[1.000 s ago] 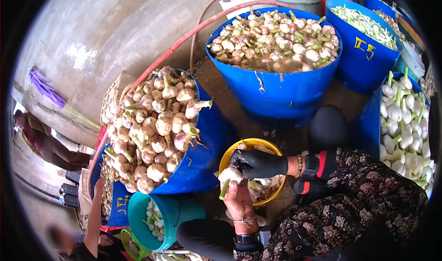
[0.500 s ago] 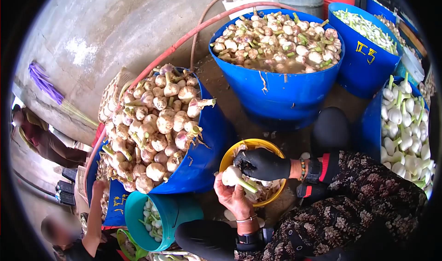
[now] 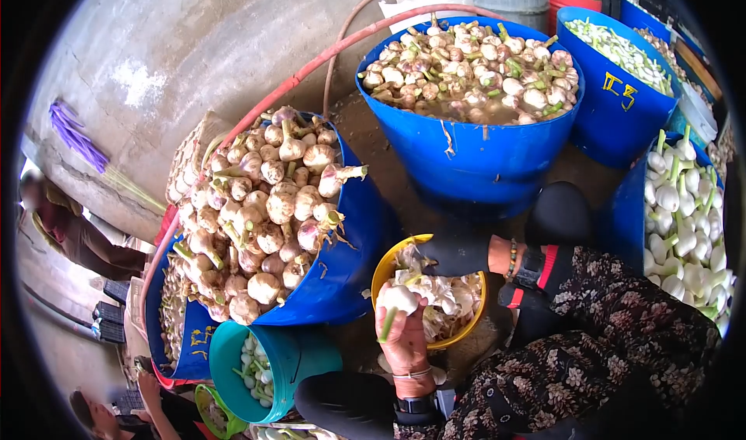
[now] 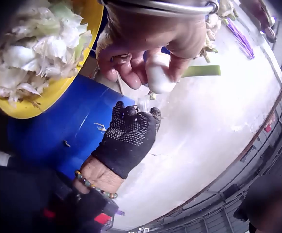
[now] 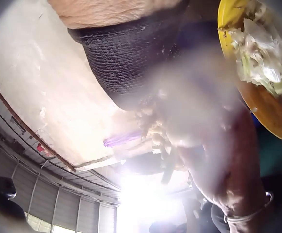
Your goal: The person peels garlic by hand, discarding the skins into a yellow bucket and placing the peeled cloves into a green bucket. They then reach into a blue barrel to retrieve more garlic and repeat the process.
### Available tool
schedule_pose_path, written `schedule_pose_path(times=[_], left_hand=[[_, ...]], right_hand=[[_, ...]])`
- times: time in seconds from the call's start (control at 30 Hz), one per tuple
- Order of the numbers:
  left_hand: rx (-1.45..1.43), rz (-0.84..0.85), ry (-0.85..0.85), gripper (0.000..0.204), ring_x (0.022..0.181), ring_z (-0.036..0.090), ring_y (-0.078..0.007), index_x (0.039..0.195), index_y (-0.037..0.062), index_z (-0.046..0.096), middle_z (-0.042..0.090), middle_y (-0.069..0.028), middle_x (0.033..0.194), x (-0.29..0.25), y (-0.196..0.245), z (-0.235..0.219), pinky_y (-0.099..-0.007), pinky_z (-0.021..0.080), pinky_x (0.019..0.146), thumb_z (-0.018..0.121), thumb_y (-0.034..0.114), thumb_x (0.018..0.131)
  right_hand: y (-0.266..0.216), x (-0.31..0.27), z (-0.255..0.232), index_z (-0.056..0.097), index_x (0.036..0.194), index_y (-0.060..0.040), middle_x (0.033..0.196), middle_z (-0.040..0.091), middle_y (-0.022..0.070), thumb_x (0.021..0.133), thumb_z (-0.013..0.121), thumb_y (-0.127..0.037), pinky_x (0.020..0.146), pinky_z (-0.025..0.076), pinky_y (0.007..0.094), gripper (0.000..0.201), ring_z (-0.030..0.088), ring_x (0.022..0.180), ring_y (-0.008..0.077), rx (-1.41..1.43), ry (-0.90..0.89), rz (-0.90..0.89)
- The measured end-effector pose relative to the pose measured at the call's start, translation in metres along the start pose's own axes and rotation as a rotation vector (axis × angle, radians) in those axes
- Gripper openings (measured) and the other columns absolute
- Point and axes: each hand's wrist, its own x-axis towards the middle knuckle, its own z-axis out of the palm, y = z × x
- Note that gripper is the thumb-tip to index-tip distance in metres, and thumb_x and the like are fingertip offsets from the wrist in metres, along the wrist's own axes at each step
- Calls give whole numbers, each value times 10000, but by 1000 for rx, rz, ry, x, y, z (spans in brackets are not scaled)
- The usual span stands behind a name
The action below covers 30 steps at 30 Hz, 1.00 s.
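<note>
My bare left hand (image 3: 406, 348) holds a peeled white garlic bulb (image 3: 400, 299) over the rim of a yellow bucket (image 3: 483, 300). The bulb's cut green stem (image 3: 387, 326) sticks out, pointing down in the head view. My right hand (image 3: 454, 255), in a black dotted glove, is just beyond the bulb, above the bucket. In the left wrist view its curled fingertips pinch a thin whitish piece of garlic skin (image 4: 143, 103) close to the bulb. Papery peelings (image 3: 452, 306) fill the bucket. A blur covers the middle of the right wrist view.
A blue barrel (image 3: 353, 265) heaped with unpeeled garlic (image 3: 264, 215) stands left. Ahead is a blue tub (image 3: 466, 164) of garlic in water. Peeled bulbs (image 3: 676, 207) fill a container at right and a teal bucket (image 3: 311, 366) at lower left. A hose (image 3: 311, 67) crosses behind; another person (image 3: 101, 417) sits lower left.
The gloved right hand has drawn away from the bulb, exposing the peelings beneath. The left hand has turned the bulb, swinging its stem from pointing right to pointing down.
</note>
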Motion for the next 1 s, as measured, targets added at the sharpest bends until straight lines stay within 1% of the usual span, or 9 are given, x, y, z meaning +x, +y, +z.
schedule_pose_path(times=[0.07, 0.2, 0.27, 0.4, 0.53, 0.8, 0.87, 0.9, 1.0], left_hand=[[191, 76, 28, 600, 1012, 604, -256, 1340, 25, 452, 601, -106, 1142, 1, 5, 3, -459, 498, 918, 713, 116, 807], [395, 150, -78, 714, 1121, 558, -221, 1399, 9, 388, 578, -115, 1198, -3, 15, -7, -359, 455, 987, 720, 63, 768], [590, 187, -123, 712, 1130, 553, -212, 1404, 5, 388, 576, -115, 1216, -2, 15, -5, -350, 421, 1012, 710, 53, 771], [652, 200, -139, 720, 1093, 519, -188, 1371, 19, 362, 520, -81, 1164, -6, 18, 7, -330, 399, 1002, 669, -29, 722], [643, 133, -178, 614, 1063, 534, -164, 1223, 55, 437, 546, -73, 1145, -9, 12, -7, -296, 429, 945, 771, 82, 709], [373, 95, -284, 520, 1004, 601, -202, 1140, 41, 528, 576, -87, 1144, -8, 10, -5, -332, 484, 912, 734, -24, 667], [314, 86, -263, 521, 1014, 601, -208, 1148, 40, 534, 578, -89, 1144, -11, 11, -2, -334, 493, 908, 732, -20, 669], [285, 81, -236, 520, 1014, 601, -209, 1147, 38, 535, 578, -91, 1143, -12, 13, -2, -334, 498, 903, 732, -19, 669], [259, 113, -187, 520, 973, 616, -214, 1158, 29, 535, 590, -93, 1113, -14, 20, -13, -334, 519, 876, 737, -2, 680]], right_hand=[[-10, -7, -8, 643, 998, -72, 819, 674, 154, 854, 591, -232, 661, 527, 427, 221, 663, 736, 326, -84, -176, -49], [-42, -10, -30, 660, 1047, -73, 912, 685, 136, 867, 606, -260, 737, 528, 406, 265, 666, 813, 305, 173, 16, -123], [-47, -10, -24, 651, 1093, -67, 989, 676, 136, 864, 622, -280, 792, 520, 389, 314, 657, 883, 293, 213, 74, -328], [-41, -8, -2, 650, 1078, -56, 981, 669, 139, 859, 638, -301, 793, 516, 386, 329, 650, 880, 300, 225, 40, -426], [-35, -8, -5, 650, 962, -28, 861, 659, 151, 868, 614, -258, 710, 504, 402, 251, 640, 784, 315, 239, 18, -373], [-24, -5, 5, 627, 938, -43, 794, 644, 131, 873, 593, -188, 654, 489, 397, 163, 629, 732, 314, 305, 87, -157], [-20, 2, 4, 649, 1040, -46, 911, 674, 156, 881, 548, -212, 721, 522, 375, 251, 661, 841, 313, -177, -401, -11], [6, -5, 33, 650, 1106, -86, 976, 681, 148, 889, 534, -219, 755, 534, 372, 280, 669, 898, 305, -85, -325, -46], [-4, -11, 21, 648, 1131, -91, 994, 680, 144, 890, 577, -218, 772, 523, 405, 282, 664, 886, 305, 71, -260, -29]])
